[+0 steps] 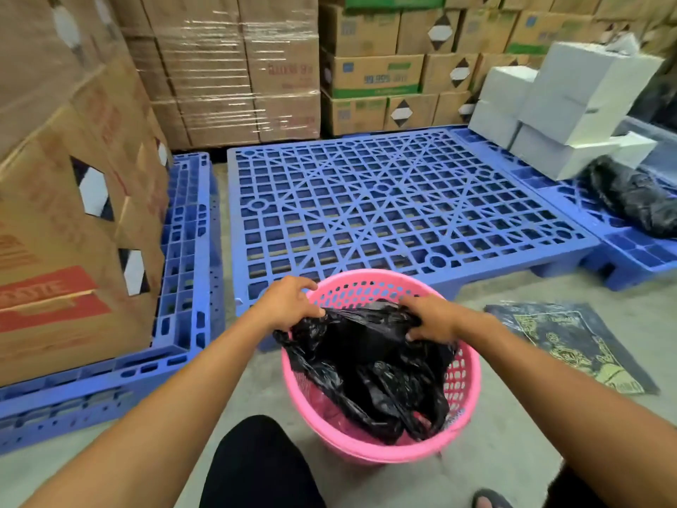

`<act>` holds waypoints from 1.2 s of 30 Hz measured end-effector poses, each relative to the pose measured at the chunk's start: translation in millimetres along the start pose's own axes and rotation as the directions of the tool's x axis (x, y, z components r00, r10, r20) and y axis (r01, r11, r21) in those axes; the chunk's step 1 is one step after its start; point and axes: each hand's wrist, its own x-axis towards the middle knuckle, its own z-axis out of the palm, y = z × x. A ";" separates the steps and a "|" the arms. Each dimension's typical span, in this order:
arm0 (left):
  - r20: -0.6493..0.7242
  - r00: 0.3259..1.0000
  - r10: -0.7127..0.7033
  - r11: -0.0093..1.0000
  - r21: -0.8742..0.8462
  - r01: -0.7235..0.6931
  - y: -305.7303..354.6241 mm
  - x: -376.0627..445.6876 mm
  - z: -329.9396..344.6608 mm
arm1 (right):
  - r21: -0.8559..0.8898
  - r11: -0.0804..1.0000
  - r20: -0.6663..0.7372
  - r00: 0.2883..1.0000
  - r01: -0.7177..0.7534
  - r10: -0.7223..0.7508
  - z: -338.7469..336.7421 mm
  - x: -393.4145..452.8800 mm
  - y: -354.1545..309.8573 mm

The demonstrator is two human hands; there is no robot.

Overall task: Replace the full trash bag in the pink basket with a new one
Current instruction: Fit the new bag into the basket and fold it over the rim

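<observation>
A pink basket [462, 379] full of little holes is being kept on the grey floor, just in front of a blue pallet [395, 199]. A crinkly black trash bag [370, 364] is being held inside the basket, with its edge hanging over the near left rim. The bag's top is being pinched by the left hand [289, 303] at the far left rim, and more of the bag is being gripped by the curled fingers of the right hand [432, 319]. A flat dark pack with yellow print [571, 342] is being left on the floor to the right, near the basket
</observation>
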 end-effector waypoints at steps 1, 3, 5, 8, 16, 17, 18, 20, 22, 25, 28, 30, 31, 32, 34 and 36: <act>0.010 1.000 0.017 1.000 0.008 -0.017 -0.6 1.4 -0.4 | 0.009 1.000 -0.045 0.999 -0.019 0.019 -2.3 -0.6 3.1; 0.000 0.998 0.057 0.998 0.004 -0.057 -2.8 7.1 0.8 | 0.064 0.997 -0.204 0.977 -0.050 0.063 -17.0 2.3 5.6; -0.063 0.994 0.090 0.996 0.012 -0.089 -4.5 13.2 4.4 | 0.099 0.995 -0.267 0.962 -0.032 0.057 -24.2 6.4 3.1; -0.210 0.973 0.092 0.996 -0.002 -0.094 -8.7 21.7 8.6 | 0.030 0.999 -0.131 0.991 -0.024 0.028 -19.2 17.5 4.6; -0.409 0.910 0.061 0.991 -0.085 -0.105 -17.3 36.9 28.4 | 0.612 0.788 -0.084 0.984 -0.073 0.156 -17.6 30.1 28.8; -0.417 0.907 0.050 0.990 -0.098 -0.100 -16.9 40.8 27.8 | 0.660 0.748 -0.065 0.987 -0.069 0.149 -19.2 32.3 29.0; -0.428 0.903 0.038 0.989 -0.110 -0.094 -16.0 45.2 26.1 | 0.704 0.707 -0.103 0.978 -0.057 0.182 -25.0 36.0 28.7; -0.449 0.893 0.022 0.992 -0.102 -0.076 -13.6 53.8 22.5 | 0.791 0.611 -0.202 0.940 -0.010 0.277 -38.9 44.9 32.8; -0.455 0.890 0.021 0.994 -0.087 -0.067 -8.6 61.1 20.0 | 0.778 0.629 -0.234 0.925 -0.006 0.298 -44.8 51.0 37.4; -0.419 0.907 0.038 0.993 -0.085 -0.081 1.5 71.2 18.4 | 0.717 0.695 -0.201 0.941 -0.049 0.274 -38.1 60.8 44.2; -0.390 0.920 0.040 0.994 -0.081 -0.077 3.9 81.1 20.8 | 0.718 0.694 -0.224 0.926 -0.054 0.304 -31.9 71.8 54.5; -0.393 0.918 0.040 0.991 -0.099 -0.085 -0.8 86.1 22.8 | 0.670 0.739 -0.266 0.907 -0.071 0.328 -26.4 81.3 61.2; -0.388 0.920 0.045 0.991 -0.101 -0.091 -3.9 88.0 24.8 | 0.633 0.769 -0.290 0.896 -0.084 0.337 -23.3 86.4 64.7; -0.374 0.926 0.045 0.991 -0.104 -0.090 -6.7 89.5 27.5 | 0.594 0.799 -0.315 0.887 -0.093 0.338 -19.9 91.9 68.3; -0.343 0.938 0.047 0.989 -0.118 -0.093 -11.8 91.1 32.9 | 0.507 0.854 -0.339 0.883 -0.119 0.325 -14.0 103.0 74.1; -0.304 0.951 0.059 0.988 -0.120 -0.100 -16.5 90.9 36.4 | 0.446 0.881 -0.323 0.889 -0.158 0.323 -10.5 113.8 79.2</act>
